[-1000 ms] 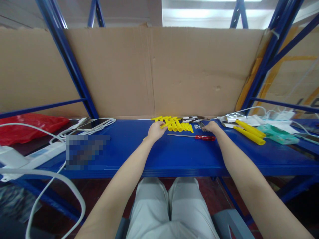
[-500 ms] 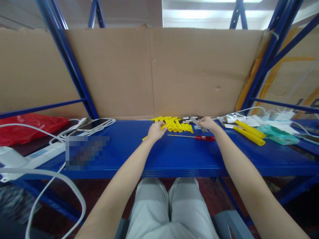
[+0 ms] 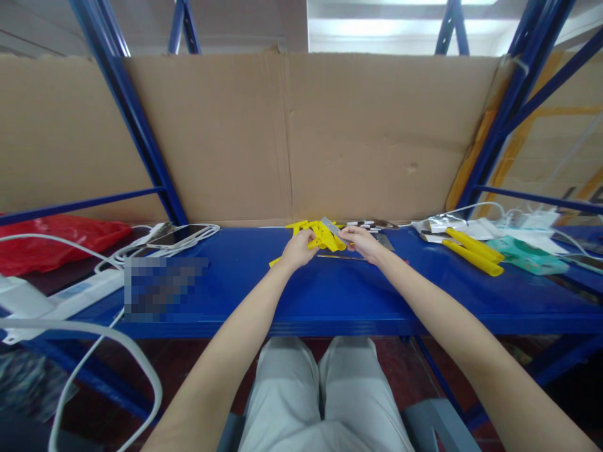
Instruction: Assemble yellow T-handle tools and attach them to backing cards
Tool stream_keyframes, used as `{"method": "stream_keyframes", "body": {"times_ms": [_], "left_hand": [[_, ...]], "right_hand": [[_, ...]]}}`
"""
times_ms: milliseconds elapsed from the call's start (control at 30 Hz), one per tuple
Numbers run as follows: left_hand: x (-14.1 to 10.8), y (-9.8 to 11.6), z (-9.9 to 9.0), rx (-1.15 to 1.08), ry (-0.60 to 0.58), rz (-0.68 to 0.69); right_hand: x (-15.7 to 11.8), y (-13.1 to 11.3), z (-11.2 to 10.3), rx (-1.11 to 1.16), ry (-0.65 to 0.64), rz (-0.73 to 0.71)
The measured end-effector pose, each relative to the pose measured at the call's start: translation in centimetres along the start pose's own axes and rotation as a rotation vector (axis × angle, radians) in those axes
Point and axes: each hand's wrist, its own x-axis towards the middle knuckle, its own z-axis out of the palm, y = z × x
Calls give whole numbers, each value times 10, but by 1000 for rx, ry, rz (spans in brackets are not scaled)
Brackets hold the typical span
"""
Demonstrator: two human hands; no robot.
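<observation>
My left hand [image 3: 298, 250] is closed on a yellow plastic piece [image 3: 317, 239], its far end poking out past the fingertips. Pinched in my right hand [image 3: 362, 243] is a flat grey metal blade [image 3: 331, 226], tilted toward the left hand over a group of yellow plastic pieces [image 3: 298, 226]. Below my right hand lies a screwdriver [image 3: 346, 256]; the wrist covers most of its red handle. Another flat grey plate [image 3: 384, 241] rests just right of that hand. Small black and white parts [image 3: 367, 224] lie behind it.
Two long yellow tubes [image 3: 472, 256] lie on the right beside a green plastic bag [image 3: 527, 255]. At left are a phone [image 3: 175, 236], white cables, a power strip [image 3: 82, 298] and a red bag [image 3: 66, 235]. A cardboard sheet [image 3: 292, 138] walls off the back of the blue shelf [image 3: 235, 289].
My right hand has moved left with the grey blade, from the right side of the parts to close beside my left hand. The left hand stays almost in place.
</observation>
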Motion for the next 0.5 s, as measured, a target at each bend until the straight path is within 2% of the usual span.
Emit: {"method": "stream_keyframes", "body": {"times_ms": [200,500], "left_hand": [[1,0,1,8,12,50],[2,-6,4,-33,58,66]], "right_hand": [[-5,-2,5,3,8,111],[-7,-3,5,-70,-24,150]]}}
